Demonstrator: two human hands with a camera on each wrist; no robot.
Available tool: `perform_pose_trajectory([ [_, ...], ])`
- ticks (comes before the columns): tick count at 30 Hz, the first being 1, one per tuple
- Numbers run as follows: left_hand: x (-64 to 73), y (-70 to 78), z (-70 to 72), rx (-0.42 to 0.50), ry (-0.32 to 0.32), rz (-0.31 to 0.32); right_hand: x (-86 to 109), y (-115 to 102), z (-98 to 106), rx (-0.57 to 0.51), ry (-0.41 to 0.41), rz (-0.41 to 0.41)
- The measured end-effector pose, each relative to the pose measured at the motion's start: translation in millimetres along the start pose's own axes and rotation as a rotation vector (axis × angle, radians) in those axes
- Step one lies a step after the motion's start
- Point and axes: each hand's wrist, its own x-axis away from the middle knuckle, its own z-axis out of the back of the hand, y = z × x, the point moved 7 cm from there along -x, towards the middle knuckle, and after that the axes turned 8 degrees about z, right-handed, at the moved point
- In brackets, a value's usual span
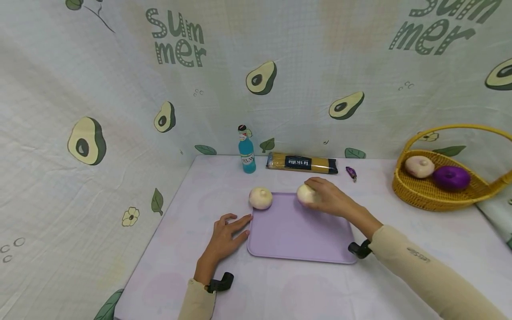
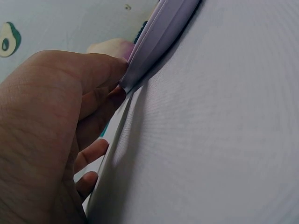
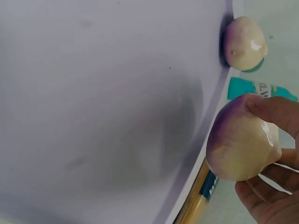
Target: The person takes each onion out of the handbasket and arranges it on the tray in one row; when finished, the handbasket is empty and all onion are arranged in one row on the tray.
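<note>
My right hand (image 1: 329,196) grips a cream turnip (image 3: 240,144) with a purple underside, thumb on one side and fingers on the other. It holds the turnip above the far edge of a lilac tray (image 1: 302,235). A second turnip (image 1: 261,198) sits at the tray's far left corner. My left hand (image 1: 227,238) lies beside the tray's left edge, its fingers fairly straight. In the left wrist view, the left thumb and fingertips touch the tray's rim (image 2: 154,42).
A blue bottle (image 1: 247,155) stands at the back, beside a pasta packet (image 1: 302,163). A small purple object (image 1: 351,173) lies right of the packet. On the right, a yellow wicker basket (image 1: 416,195) holds a pale turnip (image 1: 419,166) and a purple one (image 1: 452,178).
</note>
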Motion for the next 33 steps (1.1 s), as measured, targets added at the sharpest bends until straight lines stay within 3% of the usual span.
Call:
perform_pose_trajectory([
  [16,-2.6,-0.2,-0.8,0.003,0.032,-0.033,-16.8,-15.2,-12.9,-0.015,-0.019,0.036],
  [23,-1.5,-0.6,-1.8,0.009,0.009,-0.018,-26.7,-20.7,-21.6,-0.025,-0.005,0.061],
  [33,-0.6,1.9,0.0,0.004,0.013,-0.018,-38.9,-24.0,-37.7,-0.038,-0.058,0.047],
])
